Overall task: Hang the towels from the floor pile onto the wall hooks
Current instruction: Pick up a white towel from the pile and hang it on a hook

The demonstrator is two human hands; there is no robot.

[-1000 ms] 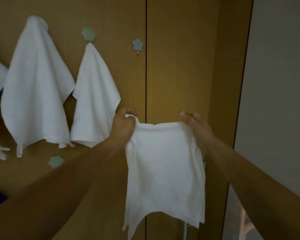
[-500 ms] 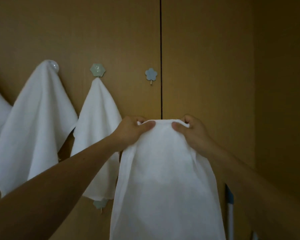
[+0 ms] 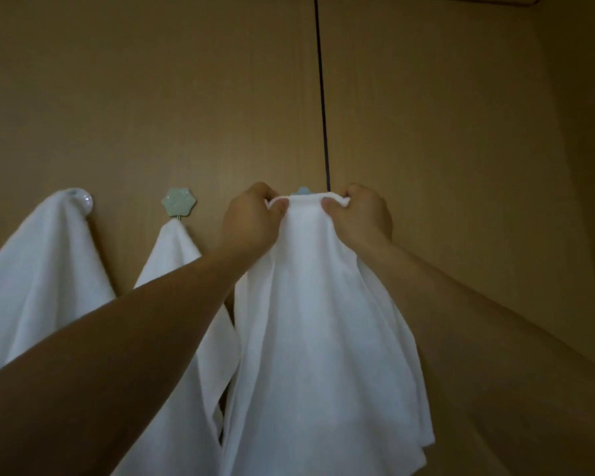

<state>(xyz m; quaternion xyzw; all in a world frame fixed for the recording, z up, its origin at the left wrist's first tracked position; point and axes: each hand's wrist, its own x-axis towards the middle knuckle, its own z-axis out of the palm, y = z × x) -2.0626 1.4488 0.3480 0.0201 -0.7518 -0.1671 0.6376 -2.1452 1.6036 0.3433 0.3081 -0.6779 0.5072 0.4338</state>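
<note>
A white towel (image 3: pixel 318 324) hangs from both my hands in front of the wooden wall. My left hand (image 3: pixel 249 223) pinches its top edge on the left and my right hand (image 3: pixel 361 214) pinches it on the right. The top edge is held right at a blue flower hook (image 3: pixel 303 191), of which only the top shows above the cloth. Whether the towel is caught on that hook I cannot tell. To the left, a white towel (image 3: pixel 182 269) hangs from a green flower hook (image 3: pixel 178 201). Farther left another white towel (image 3: pixel 38 276) hangs over a white round hook (image 3: pixel 83 200).
The brown wooden panels (image 3: pixel 152 97) have a dark vertical seam (image 3: pixel 322 97) just right of the blue hook. The panel to the right of the seam carries no hooks. A side wall (image 3: pixel 581 166) closes the corner at far right.
Both hands have lifted the towel from below hook height up to the blue flower hook, and have drawn closer together on its top edge. The view has tilted upward.
</note>
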